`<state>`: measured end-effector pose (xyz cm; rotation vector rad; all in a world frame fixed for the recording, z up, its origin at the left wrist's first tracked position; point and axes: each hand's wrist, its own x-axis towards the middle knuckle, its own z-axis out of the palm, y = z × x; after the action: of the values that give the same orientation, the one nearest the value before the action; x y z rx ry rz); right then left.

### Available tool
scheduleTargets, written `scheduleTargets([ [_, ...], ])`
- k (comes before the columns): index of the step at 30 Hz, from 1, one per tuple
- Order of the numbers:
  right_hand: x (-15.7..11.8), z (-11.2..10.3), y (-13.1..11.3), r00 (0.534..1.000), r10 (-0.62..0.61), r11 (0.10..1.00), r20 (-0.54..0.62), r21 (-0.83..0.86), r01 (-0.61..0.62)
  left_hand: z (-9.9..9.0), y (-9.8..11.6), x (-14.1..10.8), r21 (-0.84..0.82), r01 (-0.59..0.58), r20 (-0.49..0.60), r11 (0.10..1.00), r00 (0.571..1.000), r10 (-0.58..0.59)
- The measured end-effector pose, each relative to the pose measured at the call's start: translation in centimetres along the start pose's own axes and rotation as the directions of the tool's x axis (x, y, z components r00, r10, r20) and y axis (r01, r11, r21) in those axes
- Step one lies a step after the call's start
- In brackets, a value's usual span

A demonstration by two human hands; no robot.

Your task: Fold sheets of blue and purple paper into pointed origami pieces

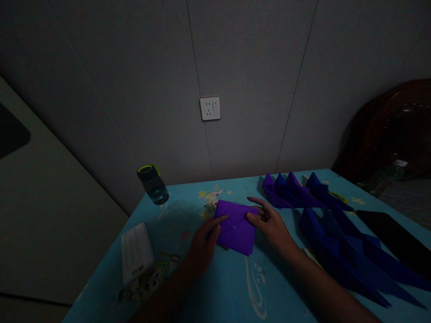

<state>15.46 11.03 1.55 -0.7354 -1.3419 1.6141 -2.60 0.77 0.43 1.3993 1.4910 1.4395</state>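
A folded purple paper square (236,231) with creases meeting near its middle is held up above the table. My left hand (204,240) grips its left side, index finger lying across the front and thumb below it. At the upper right corner, my right hand (266,219) pinches the paper with the thumb in front, its index finger raised off the sheet. The fingers behind the paper are mostly hidden. Right of my right hand stand folded purple and blue paper boats (292,190), and nearer lie several larger blue paper boats (350,251).
A floral blue tablecloth (215,291) covers the table. On the left are a water bottle (153,185) and a white power bank (136,253). A dark flat object (393,235) lies at the right edge. The wall behind carries a socket (210,108).
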Motion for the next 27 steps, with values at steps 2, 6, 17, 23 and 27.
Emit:
scheduleTargets([
  [2, -0.1, 0.2, 0.3, 0.993, 0.042, 0.999, 0.114, 0.017, -0.044, 0.1, -0.1, 0.1, -0.047, 0.04, -0.099, 0.998, 0.994, -0.045],
  [6, -0.8, 1.0, 0.5, 0.932, 0.076, 0.997, 0.355, -0.031, -0.069, 0.3, 0.1, 0.1, -0.077, 0.027, -0.132, 0.997, 0.991, -0.037],
  [17, -1.2, 0.6, 1.1, 0.91, 0.043, 0.996, 0.412, -0.094, -0.004, 0.4, -1.0, -0.6, 0.104, 0.012, 0.166, 0.995, 0.986, -0.029],
  [23, -1.3, 1.1, 0.2, 0.935, 0.018, 0.982, 0.355, -0.182, 0.05, 0.8, -1.6, -1.0, 0.023, 0.028, 0.287, 0.999, 0.957, -0.034],
  [27, -1.1, 0.8, 0.3, 0.985, -0.107, 0.918, 0.138, -0.366, 0.151, 1.3, -1.5, -1.1, -0.123, 0.091, 0.287, 0.988, 0.956, -0.053],
])
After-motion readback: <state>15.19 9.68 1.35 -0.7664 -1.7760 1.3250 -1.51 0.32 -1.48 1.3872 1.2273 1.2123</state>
